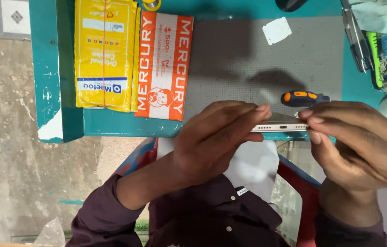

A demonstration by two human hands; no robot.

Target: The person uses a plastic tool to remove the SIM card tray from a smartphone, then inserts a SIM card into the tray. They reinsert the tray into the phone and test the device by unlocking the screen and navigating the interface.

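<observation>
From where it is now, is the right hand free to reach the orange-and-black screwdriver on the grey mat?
Probably yes. The screwdriver lies on the grey mat just beyond the right hand, with nothing between them. But that hand is pinching the end of the phone, which the left hand also holds, so it must let go first.

phone (279, 123) mostly hidden by hands, pliers (355, 39) cut off by top edge
</observation>
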